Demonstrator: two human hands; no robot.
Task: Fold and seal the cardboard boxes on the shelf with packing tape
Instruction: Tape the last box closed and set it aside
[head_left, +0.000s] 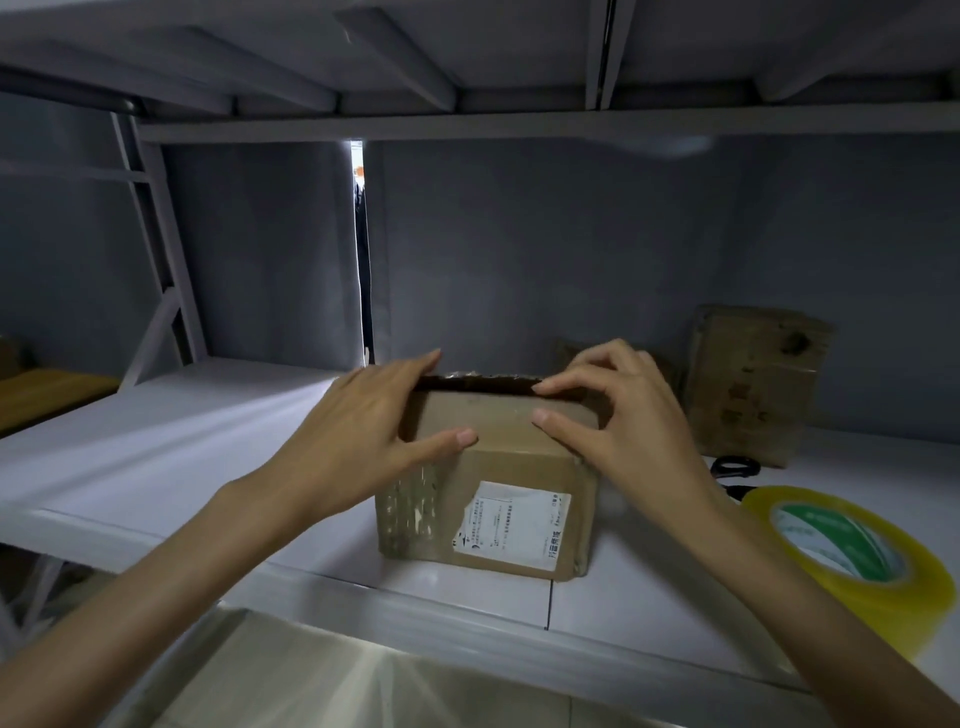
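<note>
A small cardboard box stands on the white shelf just right of the frame's centre, its near face bearing a white shipping label and worn tape marks at its left side. Both hands are on its top: the left hand lies over the left edge with fingers nearly straight and thumb laid across the near flap, while the right hand holds the right edge with fingers lightly bent, thumb and forefinger tips resting on the flap. A dark gap shows along the far edge of the top, where the flaps have not met. In the lower right a roll of yellowish packing tape lies on the shelf, near the right forearm. Behind it, black scissor handles peek out, partly hidden by the right wrist. Further back at the right, a second cardboard box leans against the grey wall. At the far left edge lies flat brown cardboard.
</note>
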